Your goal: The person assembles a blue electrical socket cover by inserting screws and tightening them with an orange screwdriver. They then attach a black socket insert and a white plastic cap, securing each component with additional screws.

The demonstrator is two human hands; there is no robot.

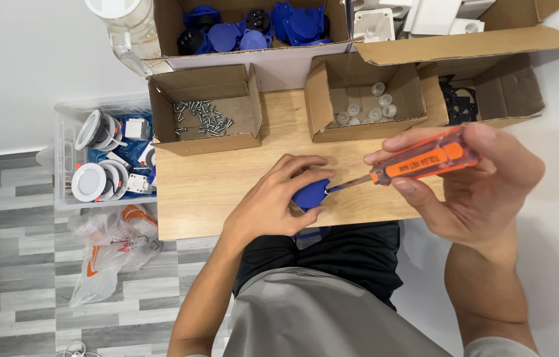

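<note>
Grey plank floor (21,198), white wall (21,73)

Bench (226,198) is carrying three open boxes along its far edge. Left box (205,109) is holding loose screws (201,118); middle box (364,98) is holding small caps (369,109); right box (491,92) is holding flat gaskets (459,102). Behind them a larger carton (253,30) is sitting with plug housings (259,28) inside. Left of the bench, a crate (62,158) is standing on the floor (28,264), with a plastic bag (111,248) lying in front of it. At the bench's near edge, left hand (273,201) is resting on a plug part (310,194); right hand (484,182), to its right, is holding a screwdriver (418,162) with its tip touching the part.
</note>
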